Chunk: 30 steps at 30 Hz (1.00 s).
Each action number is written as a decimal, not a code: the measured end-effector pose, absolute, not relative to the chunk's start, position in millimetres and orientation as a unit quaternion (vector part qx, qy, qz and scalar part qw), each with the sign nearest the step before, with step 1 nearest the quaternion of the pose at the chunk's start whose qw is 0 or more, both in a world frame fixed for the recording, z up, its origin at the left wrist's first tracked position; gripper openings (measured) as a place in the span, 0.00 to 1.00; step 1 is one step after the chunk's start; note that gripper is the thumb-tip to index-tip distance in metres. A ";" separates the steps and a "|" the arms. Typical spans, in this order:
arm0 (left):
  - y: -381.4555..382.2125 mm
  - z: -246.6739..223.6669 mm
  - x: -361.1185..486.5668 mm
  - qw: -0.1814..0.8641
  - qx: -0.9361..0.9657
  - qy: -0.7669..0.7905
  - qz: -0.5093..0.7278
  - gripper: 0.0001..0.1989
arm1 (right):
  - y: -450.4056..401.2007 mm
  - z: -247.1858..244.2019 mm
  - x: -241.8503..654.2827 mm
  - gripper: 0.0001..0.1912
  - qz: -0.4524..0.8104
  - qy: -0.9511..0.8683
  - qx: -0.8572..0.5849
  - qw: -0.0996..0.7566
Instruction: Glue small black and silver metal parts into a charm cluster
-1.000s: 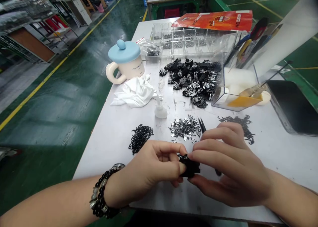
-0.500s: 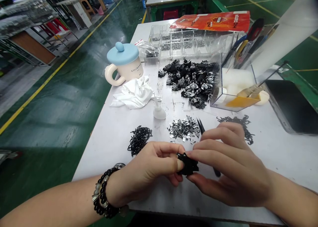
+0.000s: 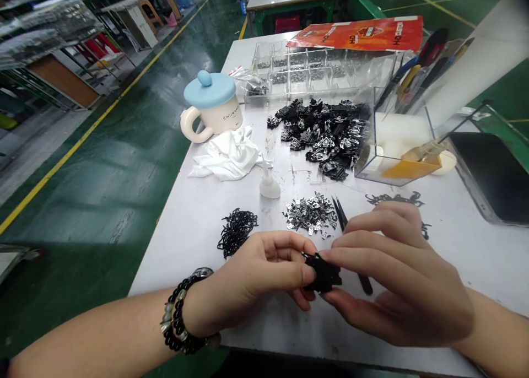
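My left hand (image 3: 264,270) and my right hand (image 3: 397,273) both pinch a small black jagged part (image 3: 324,272), probably a plastic-and-metal clip piece, in front of me over the white table (image 3: 173,262). Slim black-tipped tweezers (image 3: 342,215) run under my right hand, their lower end showing at its heel. A pile of silver metal bits (image 3: 309,214) lies just beyond my fingers. A heap of thin black pieces (image 3: 237,232) sits left of it, and another black strand group (image 3: 397,200) lies under my right fingers.
A large mixed pile of black and silver parts (image 3: 318,138) lies further back, behind a clear compartment box (image 3: 301,69). Around them are a blue-lidded mug (image 3: 210,105), a white cloth (image 3: 227,155), a small white bottle (image 3: 269,185), an acrylic bin (image 3: 392,157) and a black tablet-like slab (image 3: 491,177).
The camera view has shifted slightly. Both hands and the black part have moved a little to the right, and my left fingers have turned the part slightly.
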<state>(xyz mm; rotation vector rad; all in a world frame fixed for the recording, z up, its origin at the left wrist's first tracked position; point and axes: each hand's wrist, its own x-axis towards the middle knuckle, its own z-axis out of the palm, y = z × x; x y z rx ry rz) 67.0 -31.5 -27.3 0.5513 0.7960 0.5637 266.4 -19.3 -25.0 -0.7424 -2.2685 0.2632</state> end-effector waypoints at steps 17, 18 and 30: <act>-33.9 -27.0 65.9 0.838 0.276 0.392 0.261 0.11 | -20.4 -27.2 267.4 0.10 0.112 -0.888 -0.277 0.349; -34.0 -26.2 66.0 0.836 0.279 0.397 0.257 0.12 | -20.7 -27.7 267.5 0.10 0.113 -0.888 -0.277 0.348; -28.1 -24.8 63.7 0.808 0.342 0.400 0.264 0.11 | -16.5 -27.2 267.0 0.10 0.153 -0.878 -0.263 0.370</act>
